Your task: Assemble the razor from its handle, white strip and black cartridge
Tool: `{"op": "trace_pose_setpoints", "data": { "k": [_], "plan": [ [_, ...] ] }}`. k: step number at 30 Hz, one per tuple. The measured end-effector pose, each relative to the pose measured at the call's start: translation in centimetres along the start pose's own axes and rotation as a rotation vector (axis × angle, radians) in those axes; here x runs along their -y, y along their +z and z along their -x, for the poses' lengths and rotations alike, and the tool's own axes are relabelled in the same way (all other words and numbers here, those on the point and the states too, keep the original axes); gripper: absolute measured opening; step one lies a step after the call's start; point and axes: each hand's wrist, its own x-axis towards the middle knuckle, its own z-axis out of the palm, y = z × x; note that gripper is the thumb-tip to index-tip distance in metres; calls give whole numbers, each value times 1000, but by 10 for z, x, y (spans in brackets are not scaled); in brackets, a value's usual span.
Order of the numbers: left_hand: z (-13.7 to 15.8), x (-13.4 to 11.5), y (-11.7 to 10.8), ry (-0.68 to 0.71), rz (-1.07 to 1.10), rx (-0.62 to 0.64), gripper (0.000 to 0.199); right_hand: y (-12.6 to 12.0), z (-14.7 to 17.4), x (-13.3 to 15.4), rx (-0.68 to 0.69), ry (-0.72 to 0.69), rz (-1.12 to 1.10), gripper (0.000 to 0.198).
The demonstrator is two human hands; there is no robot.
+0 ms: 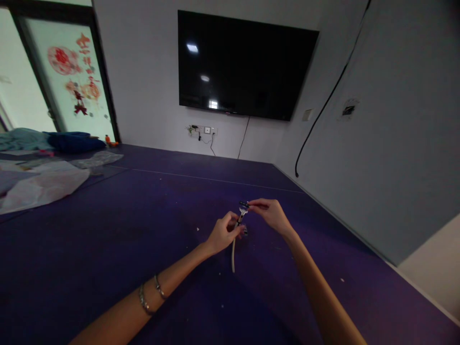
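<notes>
Pinched in my left hand is a short pale cable whose lower end hangs free. At its upper end sits a silvery metal connector, tilted up and away from me. My right hand is closed, thumb and fingertips gripping a small dark connector piece at the top of the metal end. Whether the two parts touch is too small to tell. Just beyond my left fingertips shows a small clear-and-dark part; I cannot tell whether it is held or lying on the surface.
Both hands are above a wide purple surface dotted with small white scraps. Plastic sheets and folded blue cloth lie at the left. A television hangs ahead over wall sockets. A black cable dangles at the right.
</notes>
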Motion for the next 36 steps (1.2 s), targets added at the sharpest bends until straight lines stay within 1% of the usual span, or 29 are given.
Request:
{"op": "trace_pose_setpoints", "data": {
  "k": [9, 17, 36],
  "plan": [
    [1, -3, 0, 3, 12, -12, 26, 6, 2, 10, 42, -109, -7, 15],
    [1, -1, 0, 15, 20, -7, 25, 6, 4, 14, 71, -158, 45, 13],
    [0, 0, 0, 18, 55, -18, 26, 6, 6, 18, 81, -186, 81, 13]
  ]
}}
